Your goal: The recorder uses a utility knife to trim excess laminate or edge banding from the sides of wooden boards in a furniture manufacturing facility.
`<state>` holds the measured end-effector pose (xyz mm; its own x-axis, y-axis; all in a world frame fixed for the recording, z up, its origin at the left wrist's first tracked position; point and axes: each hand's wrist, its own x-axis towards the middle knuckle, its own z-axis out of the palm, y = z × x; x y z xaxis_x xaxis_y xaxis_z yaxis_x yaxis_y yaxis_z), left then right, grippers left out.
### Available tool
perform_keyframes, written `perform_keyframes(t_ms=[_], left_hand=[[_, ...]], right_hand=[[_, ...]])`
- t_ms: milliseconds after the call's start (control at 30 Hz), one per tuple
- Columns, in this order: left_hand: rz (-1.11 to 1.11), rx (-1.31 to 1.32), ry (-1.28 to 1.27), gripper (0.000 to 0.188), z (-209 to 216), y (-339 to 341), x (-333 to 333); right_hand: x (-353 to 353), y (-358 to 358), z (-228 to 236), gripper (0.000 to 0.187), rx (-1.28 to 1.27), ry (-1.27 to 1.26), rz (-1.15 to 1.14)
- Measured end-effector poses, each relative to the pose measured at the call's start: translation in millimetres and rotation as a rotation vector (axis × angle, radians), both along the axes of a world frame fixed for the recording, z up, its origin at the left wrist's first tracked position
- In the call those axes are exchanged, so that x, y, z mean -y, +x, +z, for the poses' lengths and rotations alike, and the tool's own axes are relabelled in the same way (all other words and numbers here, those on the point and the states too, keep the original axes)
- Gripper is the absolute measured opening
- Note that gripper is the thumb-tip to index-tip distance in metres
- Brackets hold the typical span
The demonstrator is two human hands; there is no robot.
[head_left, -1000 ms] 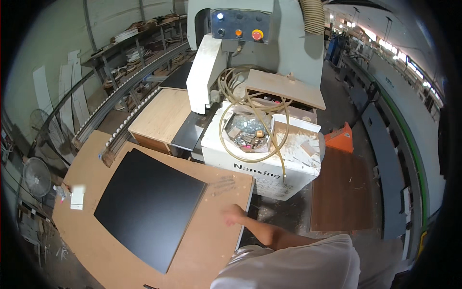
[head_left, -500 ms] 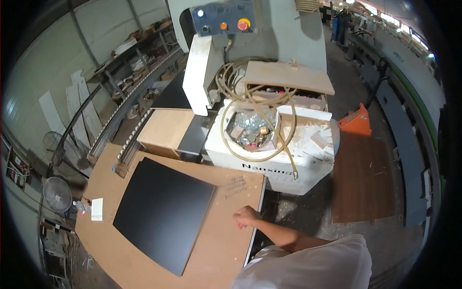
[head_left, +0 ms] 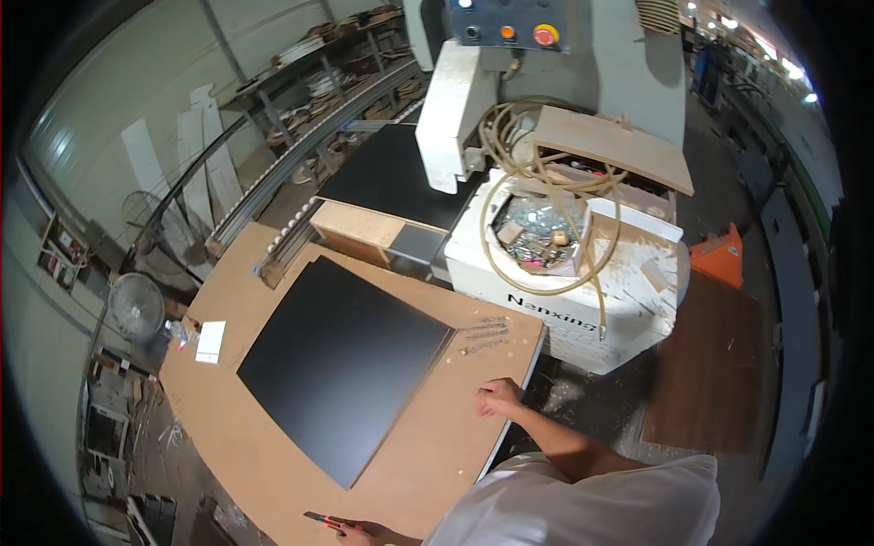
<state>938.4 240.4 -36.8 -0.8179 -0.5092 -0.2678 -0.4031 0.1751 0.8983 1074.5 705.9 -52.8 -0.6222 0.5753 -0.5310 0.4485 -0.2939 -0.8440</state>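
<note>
At lower edge — left hand [head_left: 350, 530] half cut off, gripping orange-handled tool [head_left: 323, 520]

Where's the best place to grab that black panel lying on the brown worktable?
Probably the black panel at its near corner, close to the left hand, coming from the table's front edge. It lies flat, so fingers must slide under an edge; that corner is closest, and the right hand can steady the right edge.
</note>
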Motion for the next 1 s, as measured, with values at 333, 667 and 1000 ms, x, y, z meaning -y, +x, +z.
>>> perform_keyframes(t_ms=[333,667,1000], left_hand=[[0.082,-0.18,-0.15,0.016,-71.0,-15.5,44.2],[-0.06,0.032,0.473,0.014,58.6,-72.4,-33.2],[-0.503,0.162,0.793,0.022,109.1,-130.5,-193.0]], right_hand=[[6.5,-35.2,42.2,0.02,0.139,0.124,0.062],[-55.4,-162.5,78.8,0.031,-0.151,-0.065,-0.108],[-144.1,-297.1,71.5,0.06,-0.538,-0.458,-0.725]])
